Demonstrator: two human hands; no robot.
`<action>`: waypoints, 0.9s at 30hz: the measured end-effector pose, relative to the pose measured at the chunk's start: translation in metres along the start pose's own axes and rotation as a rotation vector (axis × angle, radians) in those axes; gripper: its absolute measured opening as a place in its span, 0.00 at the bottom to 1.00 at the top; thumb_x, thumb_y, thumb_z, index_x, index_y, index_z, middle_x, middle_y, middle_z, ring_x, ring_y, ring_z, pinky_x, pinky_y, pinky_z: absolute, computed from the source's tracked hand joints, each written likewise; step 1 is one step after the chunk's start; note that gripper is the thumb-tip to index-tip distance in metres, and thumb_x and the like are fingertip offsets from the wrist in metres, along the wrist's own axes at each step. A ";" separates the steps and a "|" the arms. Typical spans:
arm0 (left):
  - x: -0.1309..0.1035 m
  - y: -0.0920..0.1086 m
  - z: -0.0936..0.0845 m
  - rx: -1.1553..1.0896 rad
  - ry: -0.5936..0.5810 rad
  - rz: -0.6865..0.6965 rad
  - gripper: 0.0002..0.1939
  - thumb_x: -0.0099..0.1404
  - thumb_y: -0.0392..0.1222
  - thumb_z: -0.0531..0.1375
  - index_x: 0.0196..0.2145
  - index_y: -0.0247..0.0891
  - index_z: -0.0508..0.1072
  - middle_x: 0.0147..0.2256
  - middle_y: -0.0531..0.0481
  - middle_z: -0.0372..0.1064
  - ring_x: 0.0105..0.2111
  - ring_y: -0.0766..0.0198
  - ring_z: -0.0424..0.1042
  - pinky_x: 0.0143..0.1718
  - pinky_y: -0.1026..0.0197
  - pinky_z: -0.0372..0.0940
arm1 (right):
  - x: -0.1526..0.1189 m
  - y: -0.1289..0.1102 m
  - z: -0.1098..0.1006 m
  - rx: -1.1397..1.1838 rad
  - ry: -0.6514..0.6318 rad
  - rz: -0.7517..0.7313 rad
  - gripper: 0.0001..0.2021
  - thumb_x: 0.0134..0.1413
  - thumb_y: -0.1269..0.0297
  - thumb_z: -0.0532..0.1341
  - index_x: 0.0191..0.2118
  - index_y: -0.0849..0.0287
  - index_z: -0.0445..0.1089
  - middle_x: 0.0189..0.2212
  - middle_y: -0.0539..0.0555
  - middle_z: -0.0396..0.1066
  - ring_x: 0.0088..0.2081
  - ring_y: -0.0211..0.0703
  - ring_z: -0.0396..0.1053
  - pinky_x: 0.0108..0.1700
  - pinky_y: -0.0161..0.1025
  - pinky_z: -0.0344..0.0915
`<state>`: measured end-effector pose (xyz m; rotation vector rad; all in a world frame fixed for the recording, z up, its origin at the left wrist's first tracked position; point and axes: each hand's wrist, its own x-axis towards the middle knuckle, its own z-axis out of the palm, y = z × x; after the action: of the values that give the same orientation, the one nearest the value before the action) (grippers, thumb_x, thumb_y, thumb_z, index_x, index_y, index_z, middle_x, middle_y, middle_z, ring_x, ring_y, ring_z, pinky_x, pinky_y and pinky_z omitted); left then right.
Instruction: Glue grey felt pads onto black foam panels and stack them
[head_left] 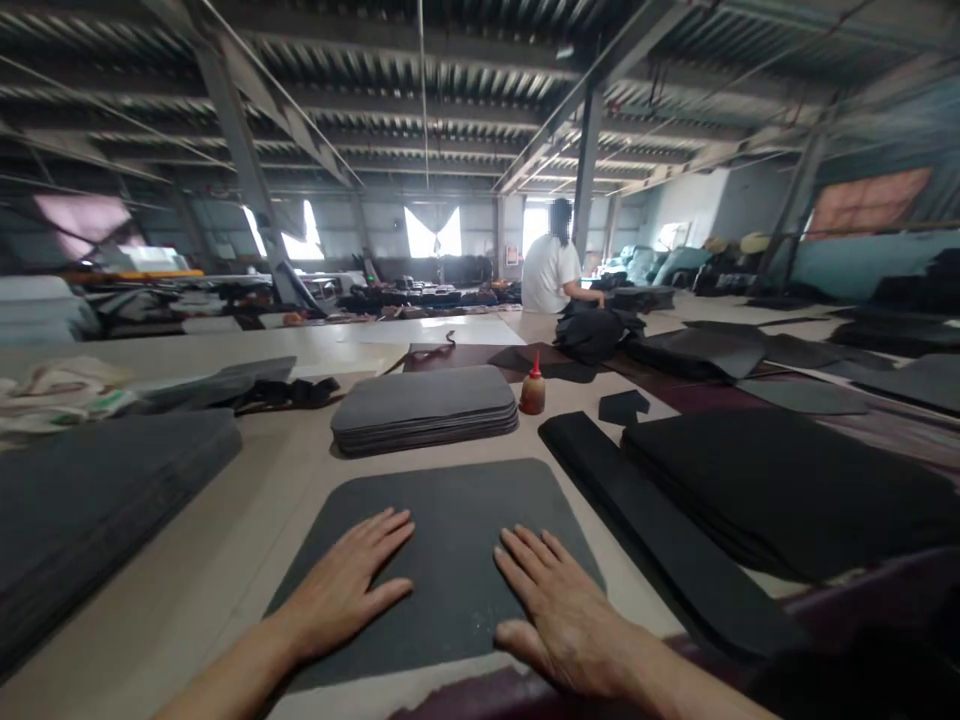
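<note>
A dark grey sheet with rounded corners (450, 560) lies flat on the table in front of me. My left hand (349, 580) rests on its left side, palm down with the fingers stretched out. On the right side of the sheet my right hand (559, 610) lies flat too, fingers a little spread. Neither hand holds anything. Small white specks show on the sheet beside my right thumb. Just beyond it sits a stack of similar grey sheets (427, 400), and to the right of that stack stands a squeeze bottle with a red nozzle (533, 388).
A long black strip pile (645, 520) and a stack of black sheets (787, 480) lie to the right. At the left is a thick dark stack (112, 500). Black straps (289, 393) lie behind it. Farther back, a person in a white shirt (549, 270) stands by the tables.
</note>
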<state>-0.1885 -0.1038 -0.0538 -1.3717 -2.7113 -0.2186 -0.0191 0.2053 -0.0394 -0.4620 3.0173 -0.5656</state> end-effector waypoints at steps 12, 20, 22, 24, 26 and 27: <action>-0.082 -0.090 0.000 0.230 0.028 -0.399 0.28 0.71 0.58 0.47 0.66 0.53 0.57 0.67 0.53 0.51 0.67 0.43 0.48 0.65 0.27 0.44 | 0.007 0.019 -0.012 0.004 0.008 0.195 0.40 0.66 0.41 0.48 0.70 0.72 0.48 0.70 0.69 0.36 0.70 0.61 0.35 0.70 0.58 0.41; -0.033 -0.063 -0.005 0.114 0.134 -0.214 0.27 0.70 0.58 0.52 0.65 0.56 0.60 0.66 0.53 0.52 0.66 0.46 0.53 0.66 0.36 0.51 | 0.083 0.065 -0.033 -0.151 0.165 0.165 0.38 0.69 0.44 0.46 0.69 0.75 0.51 0.69 0.70 0.44 0.70 0.59 0.40 0.70 0.53 0.43; -0.014 -0.054 -0.010 0.102 0.084 -0.222 0.29 0.71 0.59 0.50 0.66 0.52 0.58 0.67 0.50 0.49 0.67 0.47 0.49 0.67 0.36 0.46 | 0.104 0.072 -0.029 -0.172 0.183 0.189 0.38 0.69 0.43 0.46 0.69 0.73 0.51 0.69 0.69 0.44 0.70 0.58 0.39 0.69 0.53 0.43; 0.001 -0.049 -0.014 0.099 -0.001 -0.299 0.32 0.71 0.61 0.47 0.67 0.45 0.57 0.68 0.47 0.46 0.68 0.47 0.46 0.67 0.34 0.43 | 0.118 0.075 -0.021 -0.182 0.195 0.274 0.39 0.69 0.43 0.44 0.69 0.77 0.50 0.68 0.73 0.44 0.70 0.63 0.40 0.68 0.57 0.44; 0.009 -0.050 -0.013 0.078 -0.060 -0.392 0.35 0.71 0.61 0.45 0.68 0.40 0.54 0.69 0.44 0.44 0.69 0.47 0.44 0.67 0.35 0.43 | 0.126 0.077 -0.013 -0.195 0.201 0.353 0.42 0.68 0.42 0.43 0.68 0.81 0.50 0.67 0.78 0.44 0.69 0.68 0.40 0.67 0.60 0.43; 0.010 -0.052 -0.010 0.060 -0.067 -0.416 0.35 0.71 0.61 0.45 0.68 0.39 0.54 0.69 0.44 0.43 0.69 0.47 0.43 0.67 0.36 0.44 | 0.127 0.079 -0.010 -0.204 0.203 0.382 0.43 0.68 0.41 0.43 0.68 0.82 0.50 0.67 0.79 0.44 0.69 0.69 0.40 0.67 0.61 0.43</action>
<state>-0.2360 -0.1278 -0.0468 -0.7992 -3.0034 -0.1199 -0.1635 0.2409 -0.0560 0.1819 3.2442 -0.2944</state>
